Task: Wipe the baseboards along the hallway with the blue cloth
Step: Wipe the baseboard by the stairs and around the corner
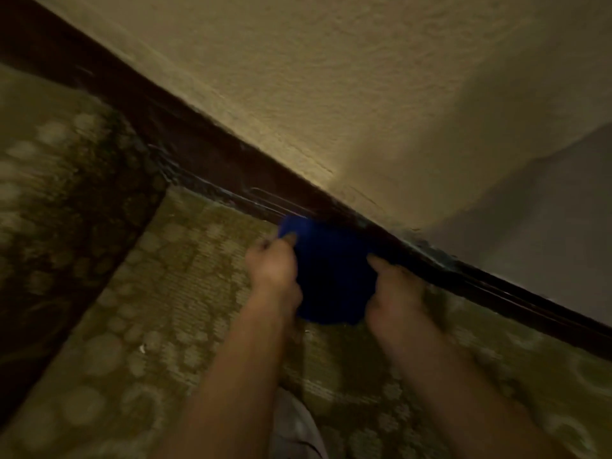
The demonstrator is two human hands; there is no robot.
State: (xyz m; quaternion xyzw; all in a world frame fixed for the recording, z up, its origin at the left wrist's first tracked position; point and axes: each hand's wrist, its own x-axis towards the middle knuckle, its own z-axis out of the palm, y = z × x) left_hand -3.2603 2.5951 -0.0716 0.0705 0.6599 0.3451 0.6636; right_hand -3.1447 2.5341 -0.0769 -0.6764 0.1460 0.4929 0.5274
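The blue cloth (326,276), a soft rounded bundle, sits between the two hands, its upper edge pressed to the baseboard (212,160). The left hand (273,265) pinches its left edge with closed fingers; the right hand (394,293) grips its right edge, one finger extended along the trim. The baseboard is dark, glossy, grooved wood, its long axis running diagonally from upper left to lower right. Beyond the grip rises a rough textured wall (331,77); beneath the forearms lies patterned woven carpet (149,326).
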